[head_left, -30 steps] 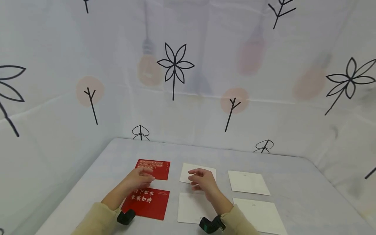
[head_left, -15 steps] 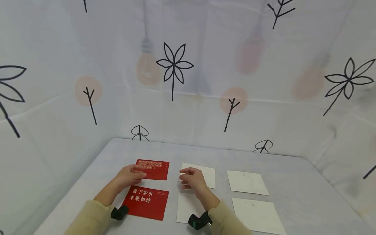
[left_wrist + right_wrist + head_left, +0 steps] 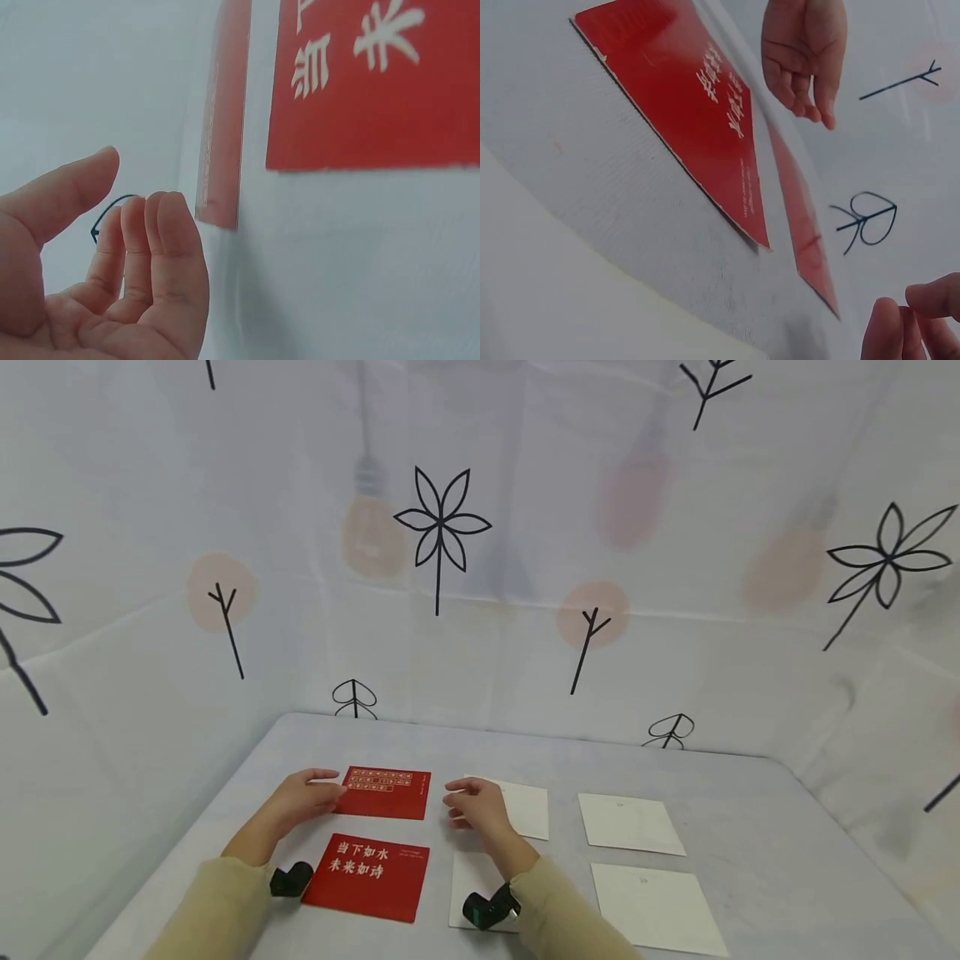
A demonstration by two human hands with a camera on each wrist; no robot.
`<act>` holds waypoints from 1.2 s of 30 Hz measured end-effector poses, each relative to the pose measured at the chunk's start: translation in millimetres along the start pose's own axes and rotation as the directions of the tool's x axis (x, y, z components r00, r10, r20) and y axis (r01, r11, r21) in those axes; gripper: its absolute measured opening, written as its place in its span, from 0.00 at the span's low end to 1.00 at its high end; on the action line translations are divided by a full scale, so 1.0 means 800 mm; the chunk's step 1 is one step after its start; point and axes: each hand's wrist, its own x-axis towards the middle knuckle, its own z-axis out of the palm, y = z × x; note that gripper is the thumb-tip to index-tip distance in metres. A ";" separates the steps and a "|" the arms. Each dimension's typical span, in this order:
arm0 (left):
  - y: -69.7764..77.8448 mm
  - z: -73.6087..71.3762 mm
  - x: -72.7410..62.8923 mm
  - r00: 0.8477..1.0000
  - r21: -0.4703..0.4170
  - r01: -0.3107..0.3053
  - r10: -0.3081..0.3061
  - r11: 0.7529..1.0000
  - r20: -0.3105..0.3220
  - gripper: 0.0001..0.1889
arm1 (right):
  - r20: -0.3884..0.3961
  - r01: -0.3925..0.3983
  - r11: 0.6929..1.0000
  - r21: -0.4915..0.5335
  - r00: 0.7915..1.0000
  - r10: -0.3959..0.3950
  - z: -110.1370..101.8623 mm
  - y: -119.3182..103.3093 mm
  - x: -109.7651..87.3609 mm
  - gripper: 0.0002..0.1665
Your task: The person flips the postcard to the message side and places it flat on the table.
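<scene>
My left hand (image 3: 303,797) is at the left edge of the far red card (image 3: 386,797), which bears rows of small printed squares. In the left wrist view its fingers (image 3: 169,262) are loosely bent, with nothing between them and the thumb. Nearer to me lies the other red card (image 3: 367,881), printed with white Chinese characters. My right hand (image 3: 480,814) hovers between the far red card and a white card (image 3: 528,810), hiding part of the latter. Its fingertips (image 3: 885,322) look relaxed and hold nothing in the right wrist view.
Below my right forearm lies a partly covered white card (image 3: 462,881). Two more white cards (image 3: 633,824), (image 3: 660,910) lie to the right. A pale cloth with printed flowers (image 3: 442,518) hangs behind the white table (image 3: 780,860).
Both hands have moved left. The left hand has slid off the far red card's middle to its left edge, uncovering the printed squares. The cards have stayed in place.
</scene>
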 end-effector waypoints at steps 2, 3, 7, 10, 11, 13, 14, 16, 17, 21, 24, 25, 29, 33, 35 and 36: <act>0.000 -0.003 0.003 1.000 0.005 0.005 -0.004 1.000 -0.003 0.28 | -0.004 -0.008 1.000 0.007 1.000 0.008 0.004 -0.002 0.003 0.14; 0.000 -0.005 0.004 1.000 0.008 0.009 -0.008 1.000 -0.005 0.28 | -0.005 -0.010 1.000 0.010 1.000 0.010 0.005 -0.003 0.004 0.14; 0.000 -0.010 0.009 1.000 0.004 0.025 -0.025 1.000 -0.005 0.27 | -0.012 -0.020 0.999 0.026 1.000 0.020 0.013 -0.006 0.009 0.14; 0.000 -0.013 0.014 0.999 -0.002 0.038 -0.038 0.999 0.007 0.27 | -0.018 -0.023 0.999 0.032 1.000 0.023 0.019 -0.006 0.013 0.14; 0.000 -0.014 0.016 0.999 -0.002 0.042 -0.042 0.999 0.009 0.28 | -0.022 -0.026 0.999 0.031 0.999 0.027 0.022 -0.006 0.014 0.14; 0.000 -0.015 0.019 0.998 -0.001 0.055 -0.055 0.998 0.005 0.28 | -0.028 -0.034 0.999 0.030 0.999 0.035 0.026 -0.006 0.017 0.14; 0.000 -0.016 0.021 0.998 -0.006 0.061 -0.061 0.998 0.002 0.28 | -0.031 -0.037 0.999 0.030 0.999 0.038 0.027 -0.006 0.018 0.14; -0.001 -0.017 0.025 0.997 -0.014 0.072 -0.072 0.997 -0.006 0.28 | -0.040 -0.041 0.999 0.027 0.998 0.042 0.031 -0.005 0.021 0.14; -0.002 -0.017 0.027 0.997 -0.022 0.077 -0.077 0.997 -0.011 0.28 | -0.045 -0.045 0.999 0.028 0.998 0.047 0.032 -0.005 0.022 0.14; -0.006 -0.018 0.033 0.996 -0.047 0.091 -0.092 0.995 -0.018 0.28 | -0.060 -0.054 0.998 0.019 0.997 0.055 0.035 -0.002 0.026 0.14; -0.008 -0.020 0.036 0.995 -0.060 0.097 -0.099 0.993 -0.022 0.27 | -0.061 -0.071 0.998 0.002 0.996 0.071 0.038 0.001 0.028 0.14; -0.009 -0.020 0.036 0.995 -0.063 0.099 -0.100 0.993 -0.024 0.27 | -0.059 -0.075 0.997 -0.004 0.995 0.074 0.038 0.002 0.028 0.14; -0.010 -0.019 0.038 0.995 -0.063 0.099 -0.101 0.993 -0.022 0.27 | -0.062 -0.091 0.996 -0.020 0.994 0.089 0.040 0.005 0.029 0.14; -0.009 -0.015 0.039 0.993 -0.049 0.104 -0.106 0.993 -0.043 0.26 | -0.059 -0.091 0.996 -0.019 0.994 0.090 0.040 0.005 0.029 0.14; -0.011 -0.012 0.040 0.993 -0.045 0.106 -0.108 0.993 -0.050 0.25 | -0.051 -0.088 0.996 -0.017 0.995 0.087 0.039 0.005 0.028 0.15; -0.011 -0.009 0.041 0.993 -0.041 0.106 -0.108 0.993 -0.050 0.25 | -0.052 -0.091 0.996 -0.015 0.995 0.090 0.038 0.006 0.027 0.15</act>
